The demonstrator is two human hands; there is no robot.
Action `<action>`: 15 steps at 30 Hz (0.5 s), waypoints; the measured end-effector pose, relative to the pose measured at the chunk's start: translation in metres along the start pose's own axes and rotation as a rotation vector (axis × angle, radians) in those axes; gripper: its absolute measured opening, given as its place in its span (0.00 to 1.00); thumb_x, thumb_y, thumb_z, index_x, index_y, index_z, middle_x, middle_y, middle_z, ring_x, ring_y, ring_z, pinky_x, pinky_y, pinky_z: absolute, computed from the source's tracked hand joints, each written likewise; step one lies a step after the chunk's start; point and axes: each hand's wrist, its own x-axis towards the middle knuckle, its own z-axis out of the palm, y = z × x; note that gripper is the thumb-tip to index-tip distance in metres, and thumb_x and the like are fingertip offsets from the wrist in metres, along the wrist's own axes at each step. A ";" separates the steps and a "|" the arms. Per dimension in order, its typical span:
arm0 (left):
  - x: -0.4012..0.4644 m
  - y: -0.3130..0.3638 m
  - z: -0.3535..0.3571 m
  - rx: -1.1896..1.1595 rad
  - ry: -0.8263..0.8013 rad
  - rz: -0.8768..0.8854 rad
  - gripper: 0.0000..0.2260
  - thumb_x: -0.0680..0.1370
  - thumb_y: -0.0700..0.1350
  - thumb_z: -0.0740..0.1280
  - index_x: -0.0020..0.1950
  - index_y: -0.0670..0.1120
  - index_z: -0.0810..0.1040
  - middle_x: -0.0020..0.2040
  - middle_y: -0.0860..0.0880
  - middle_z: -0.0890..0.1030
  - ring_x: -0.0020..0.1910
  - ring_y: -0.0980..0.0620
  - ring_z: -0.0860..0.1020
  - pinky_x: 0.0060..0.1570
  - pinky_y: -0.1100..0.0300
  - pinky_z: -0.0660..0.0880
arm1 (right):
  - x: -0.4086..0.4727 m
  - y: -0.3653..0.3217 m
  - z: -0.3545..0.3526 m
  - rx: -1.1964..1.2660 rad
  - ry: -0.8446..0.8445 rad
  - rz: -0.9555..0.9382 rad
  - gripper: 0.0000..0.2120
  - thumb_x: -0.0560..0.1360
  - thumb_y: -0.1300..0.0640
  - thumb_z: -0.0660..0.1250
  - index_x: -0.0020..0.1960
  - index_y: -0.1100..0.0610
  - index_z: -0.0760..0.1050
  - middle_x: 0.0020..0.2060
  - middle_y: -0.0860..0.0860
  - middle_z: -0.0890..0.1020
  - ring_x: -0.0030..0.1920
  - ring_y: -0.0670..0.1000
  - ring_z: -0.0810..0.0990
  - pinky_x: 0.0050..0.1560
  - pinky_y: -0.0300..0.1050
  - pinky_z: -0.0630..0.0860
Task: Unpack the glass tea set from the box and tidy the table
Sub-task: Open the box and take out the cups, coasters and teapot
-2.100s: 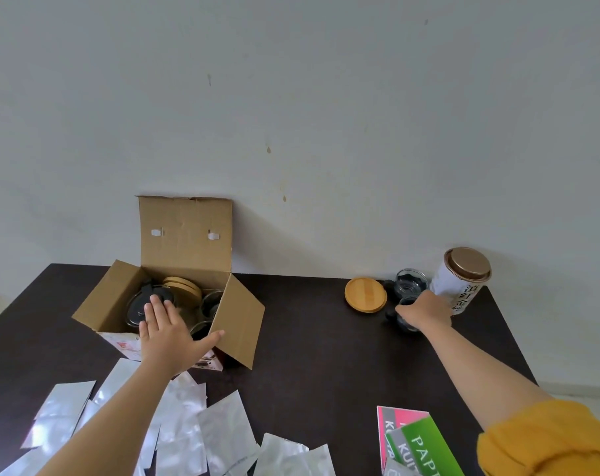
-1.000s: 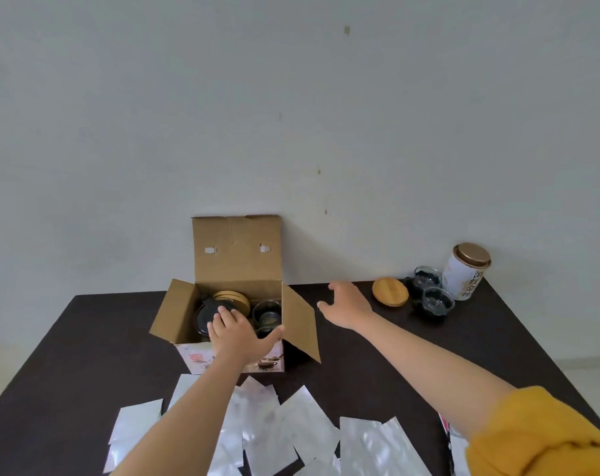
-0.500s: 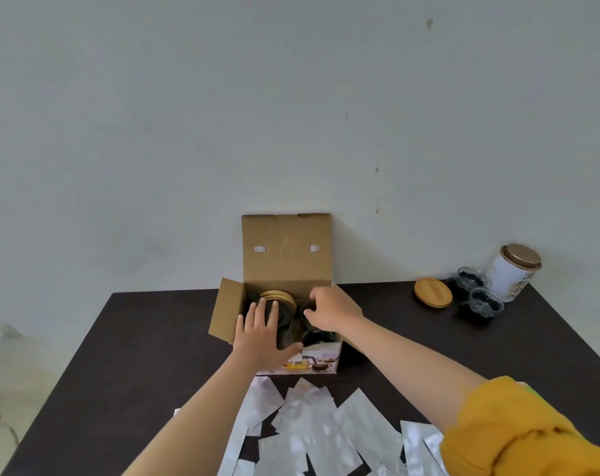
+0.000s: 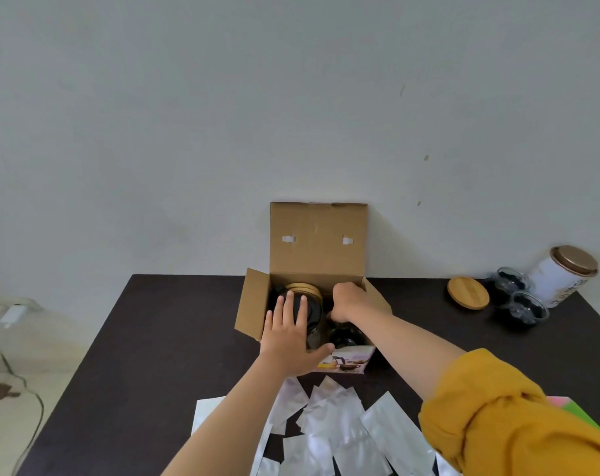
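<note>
At centre frame, the open brown cardboard box (image 4: 317,235) sits on the dark rectangular table (image 4: 161,338) against the wall. The left hand (image 4: 290,338) lies flat on the box's near edge, fingers spread over a dark glass teapot with a round wooden lid (image 4: 303,292) inside. Just right, the right hand (image 4: 350,302) reaches into the box, fingers curled shut; what they grip is hidden. At right stand 2 small glass cups (image 4: 520,298) and a white canister (image 4: 563,274), its writing unreadable.
</note>
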 end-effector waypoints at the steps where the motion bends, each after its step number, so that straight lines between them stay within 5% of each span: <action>1: 0.000 0.000 0.000 -0.002 -0.003 0.000 0.46 0.71 0.74 0.51 0.77 0.49 0.35 0.77 0.45 0.36 0.75 0.42 0.36 0.73 0.46 0.41 | 0.002 -0.002 0.001 0.008 -0.005 0.005 0.08 0.74 0.58 0.69 0.52 0.59 0.77 0.46 0.54 0.81 0.41 0.52 0.77 0.40 0.43 0.74; 15: 0.000 0.001 0.002 -0.001 0.005 -0.003 0.47 0.70 0.74 0.52 0.77 0.49 0.36 0.77 0.44 0.37 0.75 0.42 0.37 0.72 0.46 0.41 | 0.012 -0.005 0.002 -0.070 0.005 -0.001 0.06 0.71 0.60 0.71 0.42 0.56 0.73 0.37 0.52 0.77 0.37 0.51 0.77 0.37 0.42 0.74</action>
